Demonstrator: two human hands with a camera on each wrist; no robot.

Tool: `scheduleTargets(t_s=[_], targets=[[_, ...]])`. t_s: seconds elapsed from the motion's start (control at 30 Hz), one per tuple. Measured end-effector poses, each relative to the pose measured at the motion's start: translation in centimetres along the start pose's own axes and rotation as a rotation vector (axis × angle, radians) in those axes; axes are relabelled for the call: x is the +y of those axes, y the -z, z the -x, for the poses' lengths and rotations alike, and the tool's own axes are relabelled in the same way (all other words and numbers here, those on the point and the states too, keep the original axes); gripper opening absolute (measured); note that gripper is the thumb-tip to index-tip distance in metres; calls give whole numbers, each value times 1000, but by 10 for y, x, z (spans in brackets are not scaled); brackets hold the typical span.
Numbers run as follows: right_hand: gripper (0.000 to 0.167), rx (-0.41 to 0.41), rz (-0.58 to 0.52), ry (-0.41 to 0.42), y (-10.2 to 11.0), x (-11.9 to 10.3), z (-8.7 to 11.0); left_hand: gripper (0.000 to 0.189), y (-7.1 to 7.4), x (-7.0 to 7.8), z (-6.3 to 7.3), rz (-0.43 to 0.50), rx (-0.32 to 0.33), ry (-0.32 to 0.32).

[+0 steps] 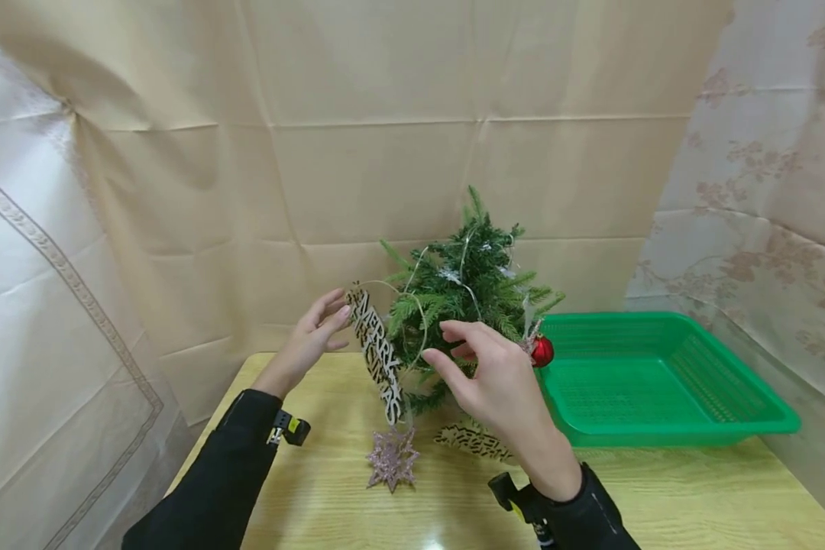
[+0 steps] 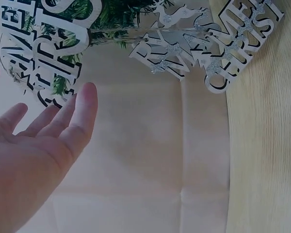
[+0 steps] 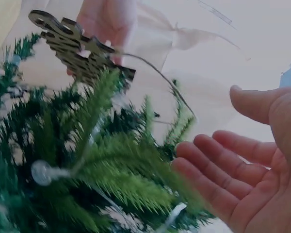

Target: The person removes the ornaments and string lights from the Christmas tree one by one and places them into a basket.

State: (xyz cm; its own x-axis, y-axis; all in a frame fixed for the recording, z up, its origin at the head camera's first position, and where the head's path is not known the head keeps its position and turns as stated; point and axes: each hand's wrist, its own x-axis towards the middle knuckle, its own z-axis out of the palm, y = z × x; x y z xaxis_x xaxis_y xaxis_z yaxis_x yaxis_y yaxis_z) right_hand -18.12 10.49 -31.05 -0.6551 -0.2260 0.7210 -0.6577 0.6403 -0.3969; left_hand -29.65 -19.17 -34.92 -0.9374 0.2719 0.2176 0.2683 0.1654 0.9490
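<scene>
Your left hand [image 1: 309,334] and right hand [image 1: 500,376] are loose-fingered, gripping nothing, so gently steady the lettered ornament [image 1: 378,347], perhaps barely touched, beside the tree [image 1: 447,298] at frame centre.

The tree [image 1: 488,260] stands on the table [image 1: 309,473], left of the basket [image 1: 687,438] and behind the star [image 1: 393,457].

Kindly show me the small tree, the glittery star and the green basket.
Small tree [image 1: 447,309]: head view, green branches.
Glittery star [image 1: 393,458]: head view, its middle.
Green basket [image 1: 619,389]: head view, its bare floor.
</scene>
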Motion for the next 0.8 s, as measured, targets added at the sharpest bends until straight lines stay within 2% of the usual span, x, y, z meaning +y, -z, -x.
scheduleTargets(t_s=[0.13,0.3,0.4,0.57,0.67,0.8], targets=[[41,-79,-18,-116,-10,-4,-2,71,-3,-3,-3,76,10,35],[36,-138,-53,-180,-19,-6,-5,72,-5,-6,-5,151,38,90],[31,-135,-55,-181,-23,-5,-7,74,-6,-6,-5,173,53,126],[19,-86,-31,-152,-29,-2,-8,72,-6,-9,-4,191,58,172],[23,-79,-21,-161,-31,-3,-9,71,-6,-11,-3,212,58,189],[29,-112,-17,-182,-35,-5,-12,70,-5,-13,-3,227,64,194]])
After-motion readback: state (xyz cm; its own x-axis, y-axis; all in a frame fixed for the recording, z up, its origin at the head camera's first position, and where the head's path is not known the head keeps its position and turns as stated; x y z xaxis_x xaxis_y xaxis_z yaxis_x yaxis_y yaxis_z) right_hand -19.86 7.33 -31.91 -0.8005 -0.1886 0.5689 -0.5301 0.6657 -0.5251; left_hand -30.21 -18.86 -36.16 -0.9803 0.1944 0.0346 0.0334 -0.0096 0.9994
